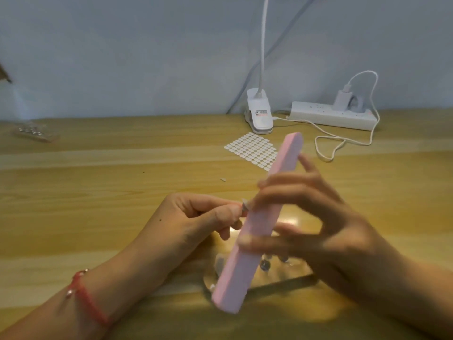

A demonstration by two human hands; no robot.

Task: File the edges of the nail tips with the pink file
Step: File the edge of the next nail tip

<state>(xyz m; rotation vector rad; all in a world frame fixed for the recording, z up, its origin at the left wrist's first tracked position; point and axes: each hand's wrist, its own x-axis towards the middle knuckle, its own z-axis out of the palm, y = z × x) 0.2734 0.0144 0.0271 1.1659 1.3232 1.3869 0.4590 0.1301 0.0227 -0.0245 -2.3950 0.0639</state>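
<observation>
My right hand (306, 217) grips the long pink file (257, 224) around its middle, holding it tilted so its far end points up and away. My left hand (196, 217) pinches a small pale nail tip (245, 204) between thumb and forefinger, and the tip touches the file's left edge. The right hand is blurred. Below the hands, on the wooden table (98, 192), lies a clear stand (269, 271) with more nail tips, partly hidden by the file and my right hand.
A sheet of white adhesive tabs (250, 150) lies beyond the file. A white clip lamp (259, 114), a power strip (333, 116) and a looping white cable (343, 141) sit at the back right. A clear packet (34, 133) rests at the far left.
</observation>
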